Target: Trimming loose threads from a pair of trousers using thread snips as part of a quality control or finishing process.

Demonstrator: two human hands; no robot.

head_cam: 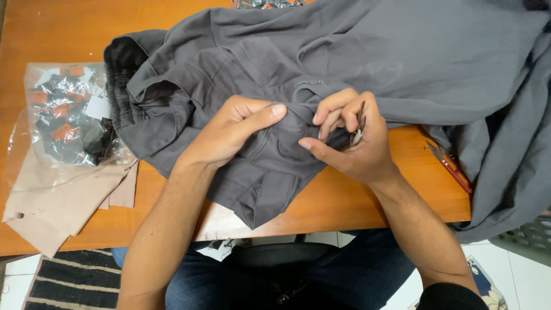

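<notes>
The grey garment (356, 63) lay spread over the orange wooden table (51, 28), one end hanging off the right edge toward a plastic basket (531, 235). Working from the left, we noted folded beige cloth pieces (54, 204) under a clear bag of black and orange tags (69, 112), both just beside the garment's elastic waistband. Our left hand (229, 129) gripped a fold of the fabric, thumb pressed flat along it. Our right hand (350, 135) pinched the same fold and was curled around a small metal tool, its kind unclear. Red-handled snips (450, 163) lay on the table near the right wrist. We judged the garment soft, limp and fairly light, a matte woven cloth unlikely to slip; seams and pocket edges, being thicker, offered the firmest hold. It showed stitched pockets, heavy creasing and no visible stains.
</notes>
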